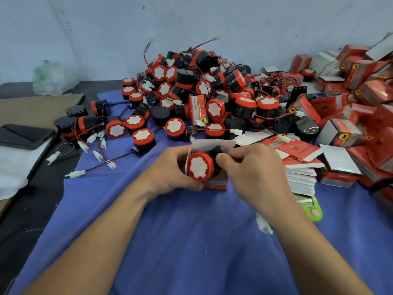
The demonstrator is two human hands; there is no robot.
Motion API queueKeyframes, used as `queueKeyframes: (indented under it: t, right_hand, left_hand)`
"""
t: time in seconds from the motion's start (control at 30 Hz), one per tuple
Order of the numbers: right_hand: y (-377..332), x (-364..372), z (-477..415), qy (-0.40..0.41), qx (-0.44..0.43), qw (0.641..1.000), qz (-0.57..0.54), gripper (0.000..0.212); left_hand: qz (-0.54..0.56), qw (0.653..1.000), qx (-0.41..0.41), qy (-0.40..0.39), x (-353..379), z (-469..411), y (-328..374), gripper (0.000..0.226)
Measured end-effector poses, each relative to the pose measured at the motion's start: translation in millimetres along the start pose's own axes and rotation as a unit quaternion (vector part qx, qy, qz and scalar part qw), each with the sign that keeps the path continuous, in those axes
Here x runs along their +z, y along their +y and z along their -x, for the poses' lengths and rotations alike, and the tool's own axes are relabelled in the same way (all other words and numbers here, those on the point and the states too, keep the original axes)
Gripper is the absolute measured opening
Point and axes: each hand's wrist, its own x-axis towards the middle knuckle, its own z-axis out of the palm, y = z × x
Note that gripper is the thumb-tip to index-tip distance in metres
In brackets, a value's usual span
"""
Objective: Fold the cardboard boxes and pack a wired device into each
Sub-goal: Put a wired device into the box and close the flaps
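Note:
A small red cardboard box [214, 184] stands on the blue cloth with its white flaps [212, 144] open. A round black device with a red rim and white face [200, 166] sits partly inside its mouth, face toward me. My left hand [170, 169] grips the box and the device from the left. My right hand [253, 167] holds the black body of the device from the right, thumb pressed on it. The device's wire is hidden.
A big heap of the same wired devices [191, 92] lies behind the box. Folded red boxes [357, 99] pile up at the right, a stack of flat box blanks [299, 177] beside my right hand. A green object [312, 209] lies under my right wrist. A dark tablet [25, 135] is at left.

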Motion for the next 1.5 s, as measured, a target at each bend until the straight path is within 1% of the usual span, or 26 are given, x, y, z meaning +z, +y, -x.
queueKeyframes:
  t: [0.03, 0.1, 0.17, 0.27, 0.33, 0.4, 0.47, 0.53, 0.57, 0.67, 0.73, 0.8, 0.83, 0.87, 0.9, 0.93, 0.97, 1.0, 1.07, 1.1, 1.13, 1.23, 1.3, 1.4, 1.43, 1.5]
  right_hand:
    - [1, 0, -1, 0.013, -0.006, 0.999, 0.051, 0.036]
    - [1, 1, -2, 0.036, -0.032, 0.99, 0.133, 0.026]
    - [1, 4, -2, 0.034, -0.053, 0.982, 0.18, 0.02]
    - [3, 9, 1, 0.066, -0.073, 0.982, 0.163, 0.007]
    - [2, 11, 2, 0.094, -0.103, 0.98, 0.141, 0.006]
    - [-1, 15, 1, 0.061, -0.121, 0.979, 0.155, 0.015]
    - [-5, 17, 1, 0.018, -0.116, 0.975, 0.186, 0.023]
    - [-6, 17, 0, 0.001, -0.111, 0.974, 0.197, 0.034]
    - [-5, 16, -1, -0.008, -0.113, 0.97, 0.217, 0.037]
    - [-3, 13, -3, -0.071, -0.122, 0.948, 0.284, 0.032]
    - [-1, 11, -3, -0.092, -0.133, 0.943, 0.291, 0.032]
    - [-1, 11, 0, -0.092, -0.13, 0.96, 0.232, 0.029]
    - [-2, 8, 1, -0.086, -0.103, 0.978, 0.162, 0.026]
    - [-3, 5, 1, -0.068, -0.066, 0.993, 0.077, 0.028]
    - [-1, 1, -1, -0.034, -0.035, 0.999, -0.002, 0.033]
    - [2, -6, -4, 0.007, -0.023, 0.999, -0.043, 0.04]
    - [5, -14, -7, 0.03, -0.024, 0.998, -0.042, 0.047]
    - [8, -22, -9, 0.023, -0.036, 0.999, -0.029, 0.055]
    - [15, -35, -10, -0.047, -0.056, 0.996, -0.048, 0.064]
    - [14, -39, -8, -0.083, -0.057, 0.991, -0.085, 0.062]
    - [14, -40, -6, -0.099, -0.058, 0.986, -0.124, 0.055]
    - [7, -38, -4, -0.088, -0.057, 0.972, -0.21, 0.027]
    - [5, -39, -4, -0.122, -0.079, 0.965, -0.216, 0.024]
    - [4, -45, -2, -0.207, -0.129, 0.95, -0.192, 0.031]
    - [4, -46, -2, -0.213, -0.137, 0.948, -0.194, 0.026]
    - [1, -44, -2, -0.208, -0.134, 0.943, -0.222, 0.005]
  left_hand:
    - [-0.001, 1.0, 0.001, 0.004, 3, 0, -2, 0.076]
    - [-0.006, 1.0, 0.005, 0.007, 7, -2, -3, 0.075]
    - [-0.003, 1.0, 0.001, 0.006, 9, -1, 0, 0.072]
    - [0.014, 1.0, -0.007, 0.013, 14, 0, 2, 0.064]
    - [0.03, 0.999, -0.013, 0.023, 15, 0, 2, 0.058]
    - [0.04, 0.998, -0.016, 0.038, 15, 1, 1, 0.054]
    - [0.04, 0.998, -0.016, 0.056, 16, 1, 1, 0.052]
    - [0.028, 0.997, -0.021, 0.072, 19, 1, 1, 0.048]
    - [0.022, 0.996, -0.024, 0.082, 22, 0, 1, 0.046]
    - [0.025, 0.993, -0.036, 0.114, 28, -2, -1, 0.045]
    - [0.047, 0.989, -0.051, 0.13, 30, -3, -1, 0.045]
    - [0.068, 0.986, -0.072, 0.132, 32, -5, -1, 0.045]
    - [0.072, 0.985, -0.084, 0.129, 32, -6, 0, 0.044]
    - [0.072, 0.984, -0.096, 0.129, 31, -8, 0, 0.043]
    - [0.069, 0.983, -0.106, 0.131, 31, -9, 0, 0.042]
    - [0.064, 0.982, -0.114, 0.137, 31, -10, 0, 0.042]
    - [0.058, 0.98, -0.12, 0.145, 31, -10, 0, 0.042]
    - [0.054, 0.979, -0.125, 0.152, 32, -10, 1, 0.043]
    - [0.051, 0.976, -0.133, 0.163, 34, -10, 1, 0.044]
    - [0.051, 0.975, -0.135, 0.169, 35, -10, 0, 0.044]
    - [0.05, 0.974, -0.135, 0.174, 36, -10, 0, 0.044]
    - [0.048, 0.973, -0.135, 0.18, 37, -9, 1, 0.044]
    - [0.05, 0.974, -0.134, 0.177, 37, -8, 2, 0.045]
    - [0.056, 0.974, -0.132, 0.174, 37, -8, 3, 0.046]
    - [0.056, 0.975, -0.131, 0.173, 37, -8, 4, 0.046]
    - [0.05, 0.975, -0.131, 0.17, 38, -8, 5, 0.048]
